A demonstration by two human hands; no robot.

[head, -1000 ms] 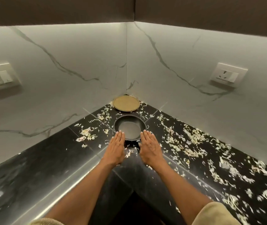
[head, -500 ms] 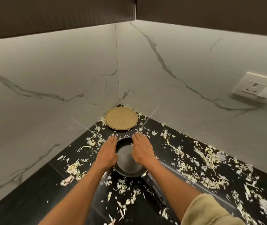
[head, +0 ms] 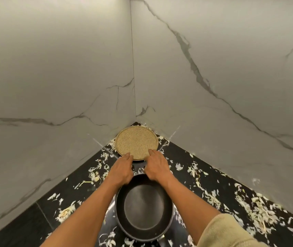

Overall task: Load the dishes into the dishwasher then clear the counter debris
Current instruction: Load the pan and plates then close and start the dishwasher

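A round tan speckled plate [head: 135, 144] lies flat in the back corner of the black counter [head: 26, 220]. My left hand [head: 122, 169] reaches its near left rim, fingertips touching the edge. On the near right rim my right hand [head: 157, 166] has its fingertips over the edge. Both hands have extended fingers and neither curls round anything. A black frying pan [head: 144, 207] sits closer to me, under and between my forearms, empty. Pale vegetable shreds [head: 259, 213] are scattered over the counter, thickest on the right.
Grey-veined marble walls [head: 213, 77] meet in the corner right behind the plate, closing it in on two sides. Shreds also lie left of the pan and around the plate. The pan's handle points toward me at the bottom edge.
Both hands moved forward from the pan's rim, past it, to the tan plate in the corner. My head came closer and the pan now lies under my forearms.
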